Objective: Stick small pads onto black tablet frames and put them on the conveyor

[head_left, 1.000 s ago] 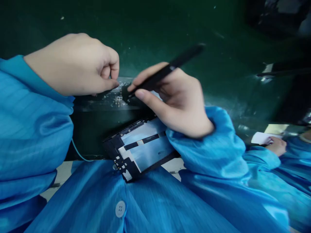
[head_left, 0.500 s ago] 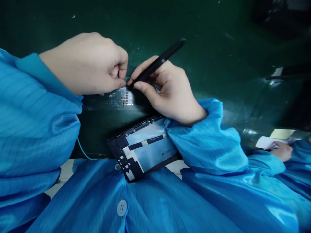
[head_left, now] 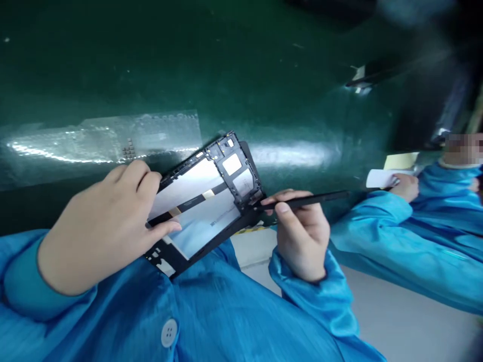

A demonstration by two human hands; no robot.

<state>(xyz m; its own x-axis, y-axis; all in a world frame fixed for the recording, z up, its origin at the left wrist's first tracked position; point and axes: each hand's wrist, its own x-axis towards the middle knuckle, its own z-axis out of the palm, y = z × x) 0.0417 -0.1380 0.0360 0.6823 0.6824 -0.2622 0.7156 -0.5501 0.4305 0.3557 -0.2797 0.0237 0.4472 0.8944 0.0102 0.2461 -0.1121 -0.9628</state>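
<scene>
My left hand (head_left: 101, 226) is closed over the left end of an opened phone body (head_left: 207, 229), its thumb lying across the battery side. The phone is tilted, its inner side up, showing a silvery battery and a black frame with small parts. In my right hand (head_left: 302, 239) are slim black tweezers (head_left: 320, 199), pinched between thumb and fingers. Their tip reaches the phone's lower right corner; whether a small piece is between the points I cannot make out.
On the green tabletop (head_left: 241, 65) a clear film sheet (head_left: 169, 131) carries several tiny dark pads (head_left: 129, 150). At the right, a co-worker's hand (head_left: 405, 187) holds white paper (head_left: 379, 178). A thin dark object with a bright end (head_left: 360, 85) lies farther back.
My hands have left the film sheet. My left hand has taken hold of the phone, and my right hand has brought the tweezers to its right corner. The view has shifted to the right.
</scene>
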